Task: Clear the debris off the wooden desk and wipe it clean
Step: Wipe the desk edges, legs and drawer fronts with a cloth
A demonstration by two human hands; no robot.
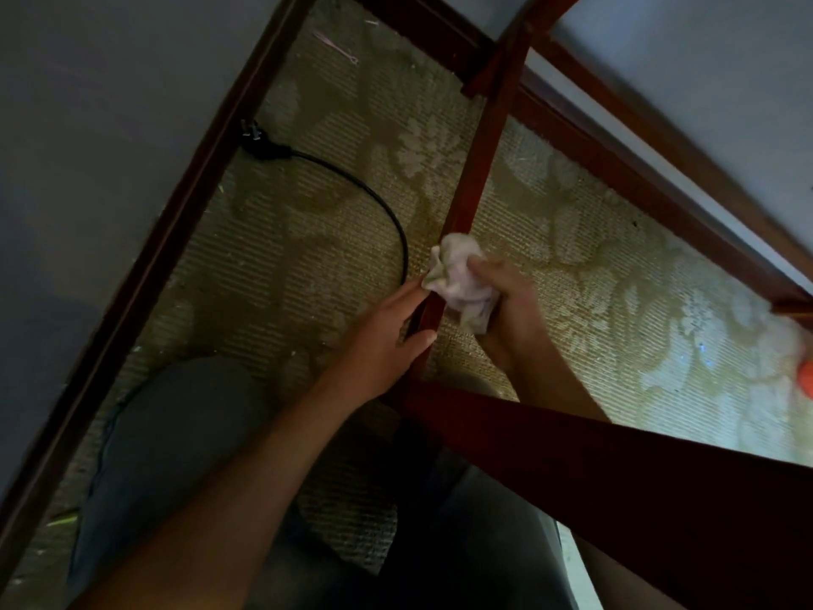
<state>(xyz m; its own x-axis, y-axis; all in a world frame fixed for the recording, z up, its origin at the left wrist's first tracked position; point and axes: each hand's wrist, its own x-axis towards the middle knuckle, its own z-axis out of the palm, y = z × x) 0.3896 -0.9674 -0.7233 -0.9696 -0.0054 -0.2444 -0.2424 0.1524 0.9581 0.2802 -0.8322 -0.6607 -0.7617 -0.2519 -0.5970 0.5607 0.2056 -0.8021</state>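
A home room, patterned woven carpet (550,222), dark wood skirting (145,275) along painted walls (88,125), black plug (259,145) lying loose

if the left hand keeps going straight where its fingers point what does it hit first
Most likely the crumpled cloth: the left hand points up and right along the wooden bar, fingertips already near the cloth's edge. Depth is unclear, so they may touch it already.
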